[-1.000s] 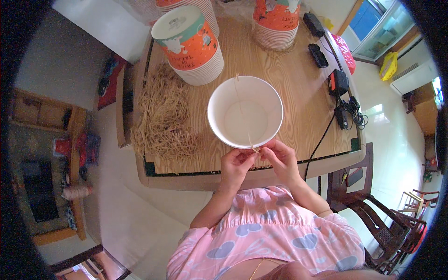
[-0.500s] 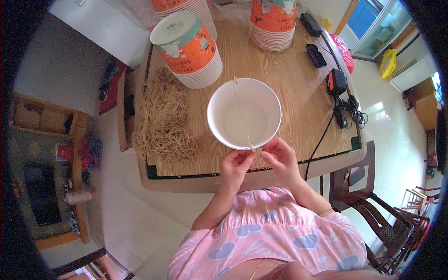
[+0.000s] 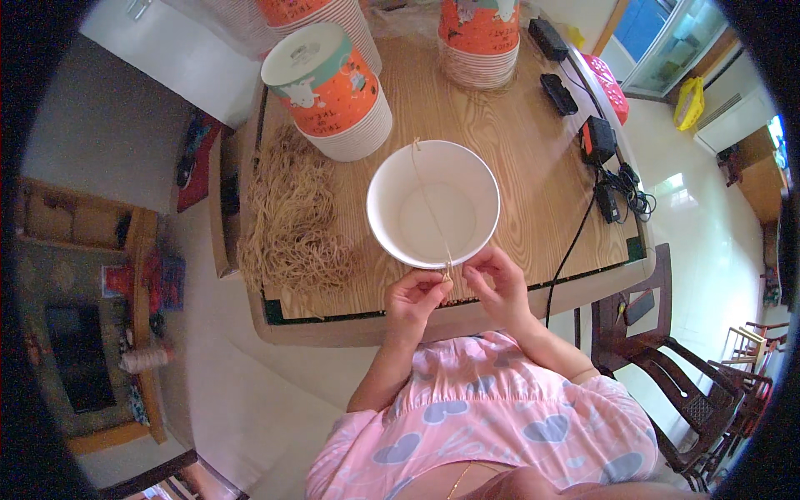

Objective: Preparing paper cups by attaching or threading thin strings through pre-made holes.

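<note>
An open white paper bucket (image 3: 392, 229) stands near the table's front edge, its mouth facing up. A thin tan string (image 3: 431, 208) runs across the mouth, with a knot at the far rim and its near end at the front rim. My left hand (image 3: 417, 298) pinches that near end just outside the rim. My right hand (image 3: 498, 287) is at the rim beside it, its thumb and fingers close together; whether string lies between them is too small to make out. A heap of loose tan strings (image 3: 296, 221) lies to the left of the bucket.
Behind the heap stands an upside-down stack of orange-and-white paper buckets (image 3: 333, 100). Another bucket stack (image 3: 479, 50) is at the back. Along the right edge lie a black power adapter (image 3: 597, 140) and a coiled cable (image 3: 632, 200). A dark wooden chair (image 3: 633, 333) stands at right.
The string across the bucket has become straighter and tauter. My left hand has shifted slightly down and left, drawing its end at the near rim; the right hand has barely moved.
</note>
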Available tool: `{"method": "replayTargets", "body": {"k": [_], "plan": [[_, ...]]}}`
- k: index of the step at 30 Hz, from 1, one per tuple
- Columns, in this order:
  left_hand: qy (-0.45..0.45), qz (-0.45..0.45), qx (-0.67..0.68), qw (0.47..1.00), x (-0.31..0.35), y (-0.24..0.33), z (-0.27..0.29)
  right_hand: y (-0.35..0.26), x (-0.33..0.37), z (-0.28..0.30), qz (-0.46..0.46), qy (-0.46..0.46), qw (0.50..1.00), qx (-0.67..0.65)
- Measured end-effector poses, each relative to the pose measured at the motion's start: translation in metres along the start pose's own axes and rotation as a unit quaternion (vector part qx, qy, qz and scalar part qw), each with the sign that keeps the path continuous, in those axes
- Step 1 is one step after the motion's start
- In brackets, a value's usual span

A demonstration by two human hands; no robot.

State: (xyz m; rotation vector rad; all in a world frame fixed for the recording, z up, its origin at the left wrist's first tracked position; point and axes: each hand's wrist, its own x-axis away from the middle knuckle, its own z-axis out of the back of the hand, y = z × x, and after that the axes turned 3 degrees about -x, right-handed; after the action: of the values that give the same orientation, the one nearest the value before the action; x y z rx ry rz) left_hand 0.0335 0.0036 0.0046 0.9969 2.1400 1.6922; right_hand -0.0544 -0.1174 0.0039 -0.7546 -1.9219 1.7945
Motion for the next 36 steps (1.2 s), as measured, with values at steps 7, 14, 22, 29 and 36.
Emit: {"method": "replayTargets", "body": {"k": [7,14,22,29,36], "plan": [[-0.058,0.135,0.124,0.981,-0.005,-0.002,0.009,-0.018,0.005,0.003,0.052,-0.071,0.993,0.077],[-0.104,0.216,0.194,0.951,-0.006,0.004,0.011,-0.017,0.005,-0.001,0.043,-0.039,0.994,0.092],[-0.155,0.23,0.215,0.936,-0.008,0.004,0.012,-0.019,0.007,0.006,0.125,-0.013,0.988,0.089],[-0.189,0.235,0.293,0.907,-0.009,-0.003,0.024,-0.018,0.009,0.004,0.141,-0.109,0.973,0.144],[-0.226,0.225,0.26,0.912,-0.012,-0.003,0.026,-0.012,0.008,-0.001,0.075,-0.086,0.989,0.092]]}}
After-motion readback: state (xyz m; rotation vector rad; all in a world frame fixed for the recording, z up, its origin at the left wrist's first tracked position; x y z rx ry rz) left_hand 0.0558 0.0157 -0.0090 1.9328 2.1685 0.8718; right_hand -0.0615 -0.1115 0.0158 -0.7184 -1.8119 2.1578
